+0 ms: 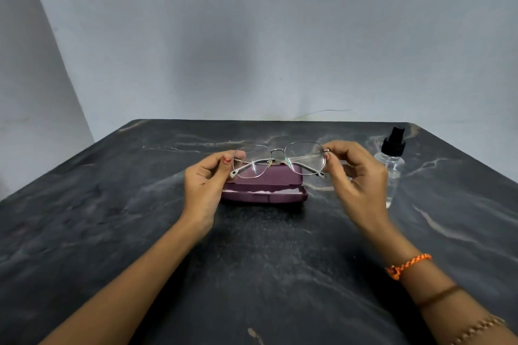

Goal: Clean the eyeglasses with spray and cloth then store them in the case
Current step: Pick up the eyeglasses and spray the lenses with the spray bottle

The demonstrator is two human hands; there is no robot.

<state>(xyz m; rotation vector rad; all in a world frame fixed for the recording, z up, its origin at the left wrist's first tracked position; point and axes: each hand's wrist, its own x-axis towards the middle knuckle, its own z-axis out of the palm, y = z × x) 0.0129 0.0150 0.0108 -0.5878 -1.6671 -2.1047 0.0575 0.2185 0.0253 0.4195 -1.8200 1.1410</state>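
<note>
Both hands are raised above the counter and each pinches one outer corner of the eyeglasses (279,159). The left hand (206,180) grips the frame's left hinge between thumb and curled fingers; a red-painted nail shows at the thumb tip. The right hand (354,176) grips the right hinge the same way, its other fingers curled loosely below. The two hands are apart, with the full width of the glasses between them.

The eyeglasses have a thin metal frame with squarish clear lenses, and their temples are folded in behind the lenses. They are held level in the air, just above the case and nearer the far side of it.

The purple hard case (263,190) lies open on the counter directly under the glasses, with a pale cloth (266,191) showing inside its lower half. A clear spray bottle (392,159) with a black pump top stands just beyond the right hand, partly hidden by it.

On the right forearm sit an orange braided wristband (407,265), a brown thread and a beaded bracelet.

The counter (112,232) is dark stone with pale veining. Behind it rises a plain grey-blue wall (252,36), meeting another wall at the left.
</note>
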